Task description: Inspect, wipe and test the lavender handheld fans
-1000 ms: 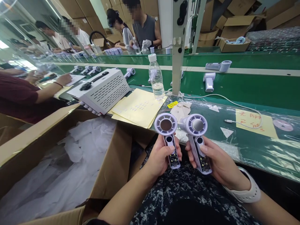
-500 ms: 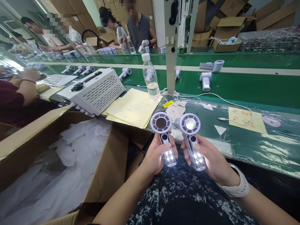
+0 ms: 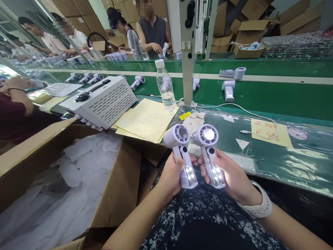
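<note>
My left hand (image 3: 170, 173) is closed around the handle of a lilac handheld fan (image 3: 179, 135), its round head turned a little to the right. A second lilac handheld fan (image 3: 206, 134) is gripped by my right hand (image 3: 231, 173), which has a white watch band at the wrist. White lights glow on both handles. The two fans are held upright side by side, apart, over my lap at the bench edge. Just beyond them lies a pale round sheet of paper pieces (image 3: 194, 122) on the bench.
An open carton (image 3: 127, 173) with white wrapping stands at left. A vented grey box (image 3: 101, 102), yellow sheets (image 3: 145, 119) and a water bottle (image 3: 165, 86) line the bench. A white cable (image 3: 243, 131) lies right. More fans (image 3: 229, 91) rest on the green belt; co-workers sit beyond.
The left fan has turned, so its head now shows more of its side and faces rightward. The right fan has tilted slightly and shifted a little left. Both stay in my hands.
</note>
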{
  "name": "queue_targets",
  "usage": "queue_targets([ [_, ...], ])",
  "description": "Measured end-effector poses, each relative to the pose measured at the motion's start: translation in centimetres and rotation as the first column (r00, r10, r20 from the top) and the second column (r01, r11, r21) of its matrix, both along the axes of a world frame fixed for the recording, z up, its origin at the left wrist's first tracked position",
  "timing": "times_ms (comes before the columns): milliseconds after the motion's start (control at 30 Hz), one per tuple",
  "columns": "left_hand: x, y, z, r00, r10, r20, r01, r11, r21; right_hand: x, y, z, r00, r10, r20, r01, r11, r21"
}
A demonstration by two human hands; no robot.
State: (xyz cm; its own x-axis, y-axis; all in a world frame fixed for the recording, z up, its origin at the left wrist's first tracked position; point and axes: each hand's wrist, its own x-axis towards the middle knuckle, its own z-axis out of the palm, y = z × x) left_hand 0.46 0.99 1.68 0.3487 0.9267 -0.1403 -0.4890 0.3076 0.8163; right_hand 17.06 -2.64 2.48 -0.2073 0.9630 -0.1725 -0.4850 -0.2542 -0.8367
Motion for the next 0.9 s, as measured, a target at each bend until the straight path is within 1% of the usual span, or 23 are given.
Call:
queue_targets([
  [33, 0.3, -0.1, -0.1, 0.998, -0.018, 0.058, 0.020, 0.999, -0.034, -0.2, -0.1, -0.1, 1.000, -0.002, -0.001, 0.002, 1.000, 0.005],
  [100, 0.9, -0.3, -0.4, 0.974, -0.112, 0.195, 0.135, 0.985, -0.106, -0.5, -0.2, -0.3, 0.999, 0.000, 0.043, -0.001, 0.999, 0.033],
  [133, 1.1, -0.5, -0.5, 0.954, -0.161, 0.252, 0.197, 0.973, -0.124, -0.5, -0.2, -0.4, 0.994, -0.007, 0.108, -0.001, 0.998, 0.068],
  [167, 1.2, -0.6, -0.6, 0.938, -0.193, 0.289, 0.237, 0.963, -0.127, -0.5, -0.2, -0.5, 0.978, -0.019, 0.209, -0.006, 0.993, 0.116],
  [200, 1.3, -0.7, -0.6, 0.929, -0.206, 0.307, 0.255, 0.959, -0.126, -0.4, -0.2, -0.5, 0.939, -0.037, 0.342, -0.023, 0.986, 0.167],
  [233, 1.3, -0.8, -0.6, 0.930, -0.200, 0.309, 0.249, 0.960, -0.127, -0.1, -0.2, -0.4, 0.868, -0.066, 0.493, -0.045, 0.977, 0.210],
  [267, 1.3, -0.9, -0.5, 0.938, -0.178, 0.299, 0.224, 0.966, -0.129, 0.2, -0.1, -0.1, 0.765, -0.110, 0.635, -0.059, 0.969, 0.239],
  [300, 1.2, -0.9, -0.4, 0.949, -0.145, 0.280, 0.188, 0.973, -0.133, 0.4, -0.1, 0.2, 0.653, -0.159, 0.741, -0.055, 0.965, 0.256],
  [333, 1.1, -0.9, -0.4, 0.960, -0.114, 0.257, 0.154, 0.978, -0.142, 0.7, 0.0, 0.6, 0.565, -0.202, 0.800, -0.031, 0.964, 0.265],
  [367, 1.0, -1.0, -0.3, 0.969, -0.086, 0.230, 0.124, 0.980, -0.157, 0.9, 0.0, 1.1, 0.530, -0.230, 0.816, 0.005, 0.964, 0.268],
  [400, 1.0, -1.0, -0.3, 0.977, -0.061, 0.202, 0.096, 0.980, -0.172, 0.9, 0.0, 1.6, 0.555, -0.234, 0.798, 0.038, 0.966, 0.256],
  [433, 1.0, -1.1, -0.3, 0.983, -0.044, 0.178, 0.077, 0.980, -0.183, 0.8, 0.0, 2.1, 0.630, -0.202, 0.750, 0.047, 0.974, 0.223],
  [500, 1.2, -1.3, -0.4, 0.989, -0.034, 0.144, 0.060, 0.981, -0.183, 0.3, 0.1, 2.9, 0.807, -0.040, 0.590, -0.031, 0.993, 0.110],
  [533, 1.3, -1.4, -0.5, 0.991, -0.036, 0.131, 0.059, 0.983, -0.172, 0.0, 0.1, 3.1, 0.863, 0.043, 0.503, -0.085, 0.995, 0.060],
  [567, 1.5, -1.5, -0.6, 0.992, -0.041, 0.117, 0.060, 0.985, -0.159, -0.4, 0.2, 3.2, 0.897, 0.102, 0.431, -0.124, 0.992, 0.023],
  [600, 1.7, -1.6, -0.6, 0.994, -0.046, 0.103, 0.061, 0.987, -0.146, -0.7, 0.4, 3.2, 0.918, 0.131, 0.374, -0.142, 0.990, 0.000],
  [700, 1.9, -1.8, -0.9, 0.997, -0.035, 0.066, 0.041, 0.994, -0.099, -1.4, 0.7, 2.8, 0.954, 0.150, 0.258, -0.144, 0.989, -0.042],
  [800, 1.8, -1.9, -1.1, 0.998, -0.035, 0.049, 0.037, 0.999, -0.040, -1.4, 0.8, 2.4, 0.970, 0.161, 0.181, -0.149, 0.986, -0.079],
  [900, 1.6, -1.9, -1.3, 0.997, -0.070, 0.040, 0.071, 0.997, -0.023, -1.3, 0.7, 2.2, 0.976, 0.173, 0.135, -0.162, 0.983, -0.090],
])
